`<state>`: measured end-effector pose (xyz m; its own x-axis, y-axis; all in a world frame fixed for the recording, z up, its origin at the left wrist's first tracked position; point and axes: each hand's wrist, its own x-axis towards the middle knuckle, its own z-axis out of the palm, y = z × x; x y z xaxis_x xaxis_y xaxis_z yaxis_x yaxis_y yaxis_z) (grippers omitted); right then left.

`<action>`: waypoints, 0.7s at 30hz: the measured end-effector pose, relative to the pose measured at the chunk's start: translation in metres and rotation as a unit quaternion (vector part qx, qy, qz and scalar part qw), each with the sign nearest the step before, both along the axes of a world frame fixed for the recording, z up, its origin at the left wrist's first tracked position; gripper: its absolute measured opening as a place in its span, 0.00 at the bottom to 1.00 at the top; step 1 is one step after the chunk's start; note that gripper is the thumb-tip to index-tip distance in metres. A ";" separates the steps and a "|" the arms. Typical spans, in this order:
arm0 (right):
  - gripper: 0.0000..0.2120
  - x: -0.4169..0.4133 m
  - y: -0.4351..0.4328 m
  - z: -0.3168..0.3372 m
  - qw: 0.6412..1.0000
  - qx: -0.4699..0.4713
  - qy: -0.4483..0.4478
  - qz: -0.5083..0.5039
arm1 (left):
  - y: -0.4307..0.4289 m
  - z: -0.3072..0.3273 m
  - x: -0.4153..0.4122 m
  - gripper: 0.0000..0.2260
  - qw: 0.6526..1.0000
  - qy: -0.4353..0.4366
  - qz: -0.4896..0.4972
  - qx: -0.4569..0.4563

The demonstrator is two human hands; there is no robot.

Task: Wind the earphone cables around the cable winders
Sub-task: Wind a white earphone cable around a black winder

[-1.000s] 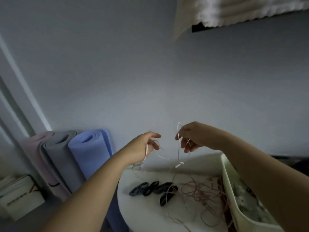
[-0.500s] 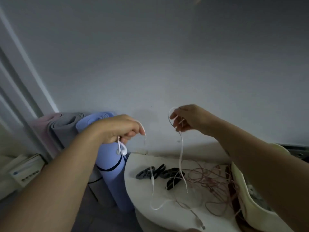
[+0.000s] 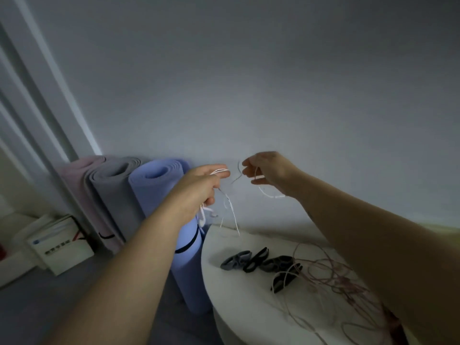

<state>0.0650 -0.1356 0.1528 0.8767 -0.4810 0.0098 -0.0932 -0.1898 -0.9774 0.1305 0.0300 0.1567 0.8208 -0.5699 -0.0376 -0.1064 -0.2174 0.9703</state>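
White earphone cable [image 3: 230, 207], thin and looped, pinched by left hand [image 3: 199, 188] and right hand [image 3: 267, 170].

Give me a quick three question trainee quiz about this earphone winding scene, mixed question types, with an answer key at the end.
1. True or false: the white earphone cable is held in both hands.
2. Where are the cable winders? A) in the left hand B) on the white table C) on the floor
3. Fill in: the tangled pinkish cables lie on the ____.

Key: 1 true; 2 B; 3 table. The right hand also pinches the cable.
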 end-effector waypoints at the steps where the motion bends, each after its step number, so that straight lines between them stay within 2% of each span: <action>1: 0.10 0.006 0.000 -0.021 0.998 -0.041 0.051 0.020 | 0.000 -0.014 0.003 0.17 1.000 0.010 -0.002 -0.007; 3: 0.14 0.012 -0.005 -0.058 0.970 -0.174 0.161 0.062 | 0.000 -0.036 0.005 0.16 0.999 0.033 0.005 -0.014; 5: 0.17 0.012 -0.007 -0.089 0.930 -0.285 0.215 0.083 | 0.001 -0.056 0.007 0.14 0.998 0.064 0.016 -0.017; 9: 0.11 0.003 -0.001 -0.129 0.902 -0.332 0.242 0.132 | 0.005 -0.086 0.007 0.16 0.990 0.132 0.019 -0.036; 13: 0.13 -0.002 0.009 -0.164 0.828 -0.409 0.308 0.226 | 0.006 -0.095 0.008 0.16 0.988 0.143 0.025 -0.047; 16: 0.14 -0.001 0.012 -0.188 0.782 -0.495 0.304 0.226 | 0.007 -0.094 0.006 0.15 0.987 0.151 0.013 -0.057; 21: 0.14 0.001 0.013 -0.206 0.759 -0.553 0.284 0.194 | 0.009 -0.087 0.005 0.18 0.989 0.137 -0.007 -0.053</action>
